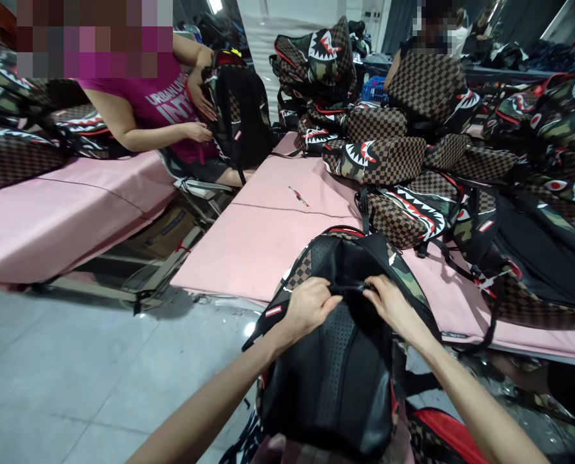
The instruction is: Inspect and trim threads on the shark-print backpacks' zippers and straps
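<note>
A black backpack (333, 361) with checkered and camouflage side panels stands in front of me, its padded back side facing me, against the edge of the pink table (249, 251). Across its upper part runs a short black strap (348, 288). My left hand (311, 303) pinches the strap's left end, fingers closed. At the right end, the fingers of my right hand (384, 299) are closed on the same strap. A small red label (273, 310) shows on the bag's left side.
Checkered shark-mouth bags (394, 158) are heaped on the table's far and right parts. A red-and-white tool (298, 196) lies mid-table. At the left, a seated person in a magenta shirt (147, 106) handles another backpack (243, 109). Another person is behind the heap.
</note>
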A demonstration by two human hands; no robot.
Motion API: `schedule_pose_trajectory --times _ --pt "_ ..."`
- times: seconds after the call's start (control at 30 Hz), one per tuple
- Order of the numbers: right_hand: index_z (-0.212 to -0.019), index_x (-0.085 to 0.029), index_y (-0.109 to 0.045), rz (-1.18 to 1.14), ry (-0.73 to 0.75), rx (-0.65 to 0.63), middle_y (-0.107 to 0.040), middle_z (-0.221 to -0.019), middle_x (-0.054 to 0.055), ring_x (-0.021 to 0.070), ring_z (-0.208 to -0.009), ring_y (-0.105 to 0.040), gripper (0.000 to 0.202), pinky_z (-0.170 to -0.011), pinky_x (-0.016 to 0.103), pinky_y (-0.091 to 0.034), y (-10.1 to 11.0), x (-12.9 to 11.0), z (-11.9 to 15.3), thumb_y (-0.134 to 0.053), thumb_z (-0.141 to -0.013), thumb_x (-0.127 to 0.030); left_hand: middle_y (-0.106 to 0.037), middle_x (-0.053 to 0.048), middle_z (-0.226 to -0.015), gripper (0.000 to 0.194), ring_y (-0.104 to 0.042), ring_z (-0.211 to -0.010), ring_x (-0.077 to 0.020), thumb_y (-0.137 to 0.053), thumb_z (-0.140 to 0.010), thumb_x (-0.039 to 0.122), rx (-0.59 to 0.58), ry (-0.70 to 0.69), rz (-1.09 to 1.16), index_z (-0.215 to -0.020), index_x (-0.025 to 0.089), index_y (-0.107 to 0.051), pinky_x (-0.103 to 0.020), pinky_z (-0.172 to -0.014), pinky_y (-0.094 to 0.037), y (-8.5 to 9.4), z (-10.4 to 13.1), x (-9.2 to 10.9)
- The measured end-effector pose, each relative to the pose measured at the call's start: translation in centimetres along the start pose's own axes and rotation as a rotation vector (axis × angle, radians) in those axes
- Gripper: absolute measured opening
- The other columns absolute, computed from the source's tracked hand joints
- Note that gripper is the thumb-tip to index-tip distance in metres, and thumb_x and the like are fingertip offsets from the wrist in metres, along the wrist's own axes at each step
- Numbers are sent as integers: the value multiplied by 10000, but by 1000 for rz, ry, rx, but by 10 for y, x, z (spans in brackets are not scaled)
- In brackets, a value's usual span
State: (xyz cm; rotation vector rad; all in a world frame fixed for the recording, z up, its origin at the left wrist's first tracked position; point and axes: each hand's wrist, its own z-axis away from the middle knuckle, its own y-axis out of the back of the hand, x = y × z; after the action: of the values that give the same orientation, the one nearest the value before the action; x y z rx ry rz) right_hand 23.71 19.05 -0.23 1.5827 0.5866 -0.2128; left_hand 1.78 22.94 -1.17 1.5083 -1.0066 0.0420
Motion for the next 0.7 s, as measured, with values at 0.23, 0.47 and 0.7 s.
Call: schedule_pose_trajectory --times 0.23,0.47,0.7 --pt "-1083 -260 -579 -220 -181 320 -620 -913 72 213 -837 -613 263 -758 339 -492 18 -7 89 -514 -832 -306 -538 -126 -1180 607 -521 -1090 -264 -628 -715 249 144 411 -139 -1271 168 -400 -400 -911 -449 6 68 -59" --pt "-1076 -199 -623 -502 -510 78 -675 -1050 90 296 -1005 -611 384 -888 437 -458 -19 7 83 -610 -744 -392 -638 -43 -909 686 -624 -737 -183 -567 -708 335 -281 640 556 -1342 211 -337 -257 -585 -500 37 79 -4" --pt "-1016 -161 -662 -987 -531 -55 -679 -1035 102 271 -988 -611 389 -900 395 -443 -66 -53 121 -612 -765 -453 -669 -90 -979 860 -618 -812 -187 -592 -642 257 -375 714 589 -1385 79 -198 -275 -762 -482 -11 129 35"
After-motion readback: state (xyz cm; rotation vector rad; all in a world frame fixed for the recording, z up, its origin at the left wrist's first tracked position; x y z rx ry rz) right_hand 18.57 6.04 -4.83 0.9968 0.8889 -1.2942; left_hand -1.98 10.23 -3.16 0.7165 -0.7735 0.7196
